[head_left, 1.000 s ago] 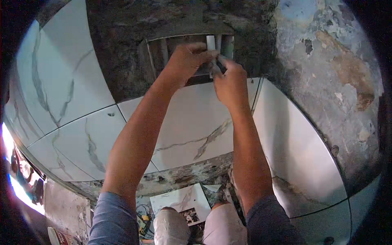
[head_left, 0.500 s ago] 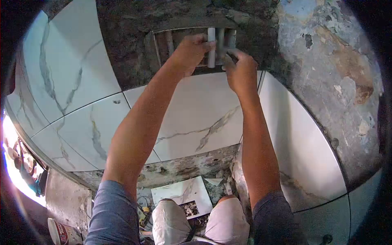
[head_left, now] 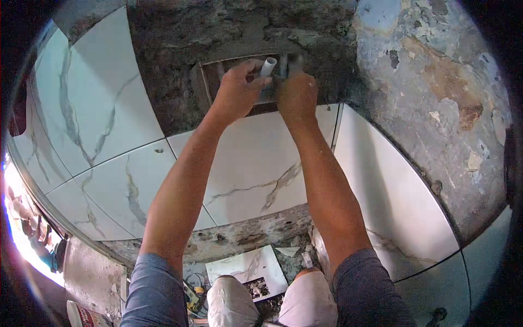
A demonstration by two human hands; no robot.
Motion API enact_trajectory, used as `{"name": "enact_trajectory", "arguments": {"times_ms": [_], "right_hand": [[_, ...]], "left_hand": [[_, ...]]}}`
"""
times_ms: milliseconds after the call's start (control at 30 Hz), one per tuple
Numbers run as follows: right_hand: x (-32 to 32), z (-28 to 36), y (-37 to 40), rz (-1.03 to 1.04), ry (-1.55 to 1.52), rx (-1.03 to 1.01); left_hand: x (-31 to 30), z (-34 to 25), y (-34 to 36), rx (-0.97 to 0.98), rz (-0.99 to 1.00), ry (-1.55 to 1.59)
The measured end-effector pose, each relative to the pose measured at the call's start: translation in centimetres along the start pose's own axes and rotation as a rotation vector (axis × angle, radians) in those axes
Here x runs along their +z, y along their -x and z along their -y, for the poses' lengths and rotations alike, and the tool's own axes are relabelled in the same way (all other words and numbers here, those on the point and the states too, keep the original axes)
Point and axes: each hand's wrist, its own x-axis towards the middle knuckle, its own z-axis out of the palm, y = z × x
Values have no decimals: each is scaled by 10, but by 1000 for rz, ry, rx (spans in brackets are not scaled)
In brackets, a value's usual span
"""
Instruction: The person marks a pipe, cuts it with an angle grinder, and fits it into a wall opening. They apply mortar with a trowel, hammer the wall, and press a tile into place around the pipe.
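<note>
My left hand (head_left: 237,90) is closed around a short white plastic pipe (head_left: 267,67), whose open end tilts up toward me. The pipe is in front of a rectangular recess (head_left: 206,82) in the dark, rough wall. Right beside it, my right hand (head_left: 297,97) is closed, its back toward me. A blurred grey shape shows above its knuckles; what the fingers hold, I cannot tell. Beneath both hands lies a white marble-veined wall tile (head_left: 256,158), its upper edge close under the recess.
More marbled tiles cover the wall at left (head_left: 103,82) and right (head_left: 387,185). Bare patchy plaster (head_left: 436,109) is at upper right. Down by my knees lies a loose tile (head_left: 248,266) with a square cutout. A bucket (head_left: 87,316) stands at lower left.
The pipe has gone from upright to tilted, its open end now facing me. My right hand has moved left and turned, its fingers closing from a looser pose.
</note>
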Motion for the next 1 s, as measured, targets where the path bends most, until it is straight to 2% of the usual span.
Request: {"name": "enact_trajectory", "arguments": {"times_ms": [33,133,233,300,433,533,600,767,833,933,1000], "right_hand": [[2,0,0,-4,2,0],[5,-1,1,-93,16,-71],[4,-1,1,-88,-14,-90],[4,-1,1,15,-33,-39],[3,0,0,-24,-75,-47],[3,1,1,-17,-6,-93],[2,6,1,49,-12,0],[-5,17,3,37,17,51],[-5,17,4,36,18,49],[0,13,4,-2,39,5],[-7,18,2,133,-12,108]], "left_hand": [[2,1,-1,92,-60,-151],[10,5,-3,153,-126,-194],[14,8,-8,115,-125,-200],[15,10,-11,108,-111,-162],[17,19,-21,41,-93,-111],[18,22,-21,121,-138,-174],[18,23,-24,104,-136,-204],[20,23,-26,-21,-91,-158],[22,33,-31,113,-180,-167],[20,21,-25,108,-172,-222],[17,18,-25,109,-147,-180]]}}
